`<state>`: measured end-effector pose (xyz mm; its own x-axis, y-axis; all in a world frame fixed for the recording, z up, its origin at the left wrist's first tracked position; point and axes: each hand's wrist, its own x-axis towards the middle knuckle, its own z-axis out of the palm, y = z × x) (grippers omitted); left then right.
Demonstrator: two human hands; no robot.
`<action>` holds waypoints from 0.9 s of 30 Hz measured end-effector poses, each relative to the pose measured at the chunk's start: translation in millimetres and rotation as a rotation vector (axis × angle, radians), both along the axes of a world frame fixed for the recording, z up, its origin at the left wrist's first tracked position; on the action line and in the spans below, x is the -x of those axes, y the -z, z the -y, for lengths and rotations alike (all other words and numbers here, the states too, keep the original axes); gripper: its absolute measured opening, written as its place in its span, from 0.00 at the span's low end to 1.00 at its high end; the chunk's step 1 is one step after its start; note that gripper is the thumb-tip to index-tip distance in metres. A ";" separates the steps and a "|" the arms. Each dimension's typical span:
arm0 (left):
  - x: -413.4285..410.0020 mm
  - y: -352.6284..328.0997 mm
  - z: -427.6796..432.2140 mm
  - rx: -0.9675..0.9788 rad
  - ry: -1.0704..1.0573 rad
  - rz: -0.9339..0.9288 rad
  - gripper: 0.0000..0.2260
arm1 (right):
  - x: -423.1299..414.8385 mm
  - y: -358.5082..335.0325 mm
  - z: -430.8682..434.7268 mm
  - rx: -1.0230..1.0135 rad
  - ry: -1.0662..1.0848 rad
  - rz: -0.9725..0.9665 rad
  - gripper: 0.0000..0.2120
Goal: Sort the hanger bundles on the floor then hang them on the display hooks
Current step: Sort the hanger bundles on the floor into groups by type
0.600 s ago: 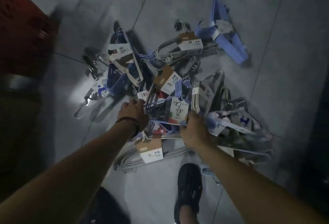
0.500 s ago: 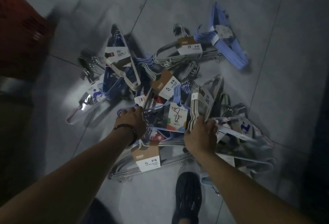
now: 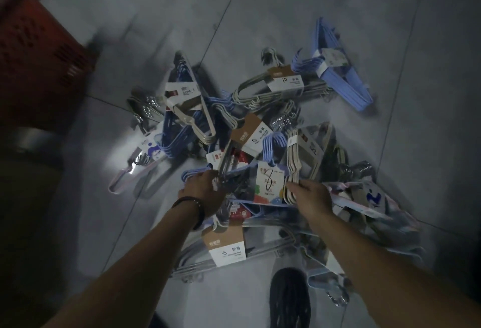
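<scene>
- Gripping the left end of the labelled hanger bundle [image 3: 268,184], the left hand [image 3: 203,195] curls its fingers round it.
- The right hand [image 3: 312,200] curls its fingers round the right end.

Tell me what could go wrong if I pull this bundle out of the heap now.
1. Snagging: the blue hooks and the beige bundle seem to lie across the colour-labelled bundle gripped by the left hand and right hand. A pull may drag them along.
2. Tripping: the shoe stands close to hangers at the heap's edge.
3. Mis-sorting: the dim light makes labels hard to read.
</scene>
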<state>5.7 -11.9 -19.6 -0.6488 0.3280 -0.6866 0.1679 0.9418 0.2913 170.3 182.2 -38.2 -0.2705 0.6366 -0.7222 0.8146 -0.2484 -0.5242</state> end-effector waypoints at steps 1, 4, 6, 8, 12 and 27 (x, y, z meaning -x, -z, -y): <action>0.4 -5.5 5.5 -0.067 -0.088 0.021 0.17 | 2.8 -6.0 -0.3 0.007 0.033 -0.033 0.05; -6.9 -23.9 18.5 -0.166 -0.199 -0.007 0.17 | 12.8 -42.3 -1.8 0.032 0.098 -0.112 0.12; -14.6 -32.9 19.0 -0.196 -0.226 -0.027 0.19 | 16.3 -68.5 0.4 0.054 0.153 -0.173 0.14; -18.6 -46.4 12.0 -0.301 -0.296 0.046 0.17 | 18.0 -92.2 6.9 0.090 0.206 -0.237 0.13; -10.7 -86.9 -10.5 -0.578 -0.891 0.692 0.13 | 21.5 -126.4 28.7 -0.116 0.020 -0.242 0.13; -0.7 -112.5 12.8 -0.945 -1.107 0.780 0.11 | 28.0 -139.7 114.6 -0.358 -0.637 -0.385 0.19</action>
<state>6.4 -24.7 92.9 -0.4538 0.4354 -0.7775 -0.8748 -0.0515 0.4817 142.3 67.6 101.5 -0.8443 0.4517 -0.2882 0.4905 0.4352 -0.7550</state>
